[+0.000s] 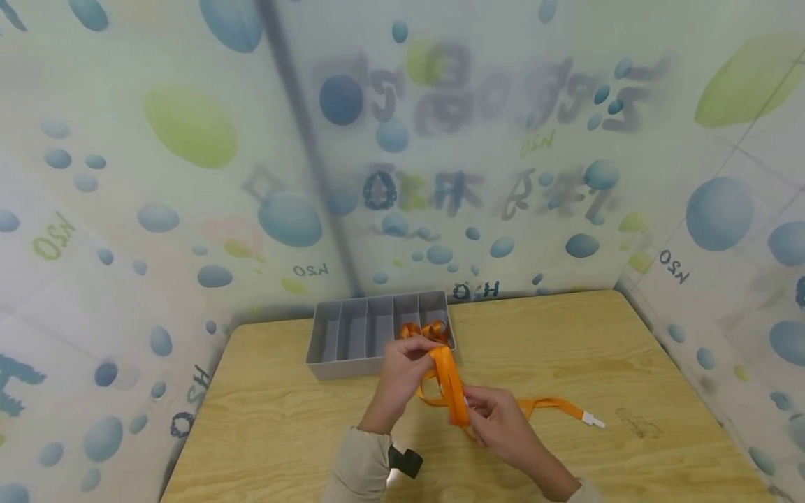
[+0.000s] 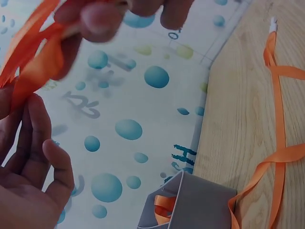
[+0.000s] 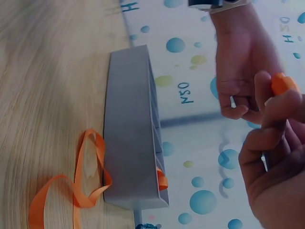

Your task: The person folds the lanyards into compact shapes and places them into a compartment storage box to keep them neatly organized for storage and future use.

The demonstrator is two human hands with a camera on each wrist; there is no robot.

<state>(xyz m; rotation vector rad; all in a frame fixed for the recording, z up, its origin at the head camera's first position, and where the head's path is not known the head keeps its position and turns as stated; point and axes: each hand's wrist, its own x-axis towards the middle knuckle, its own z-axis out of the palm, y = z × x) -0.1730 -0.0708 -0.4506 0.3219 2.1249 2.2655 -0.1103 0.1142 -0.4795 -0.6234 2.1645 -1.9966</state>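
Observation:
Both hands hold an orange lanyard (image 1: 450, 388) gathered into long flat loops above the table. My left hand (image 1: 401, 376) pinches the upper end of the loops between thumb and fingers. At the lower end, my right hand (image 1: 503, 425) grips the bundle. A bit of white shows at the right fingertips. Loose orange strap (image 2: 279, 119) trails over the table to a white plastic clip (image 1: 591, 419) on the right. In the right wrist view, the bundle is mostly hidden behind the fingers.
A grey divided box (image 1: 346, 368) stands behind the hands, near the patterned wall (image 1: 189, 279). More rolled orange strap (image 1: 435, 331) lies in its right-hand compartments. The wooden table (image 1: 264, 419) extends to both sides. A dark strap piece (image 1: 407, 462) sits at the left wrist.

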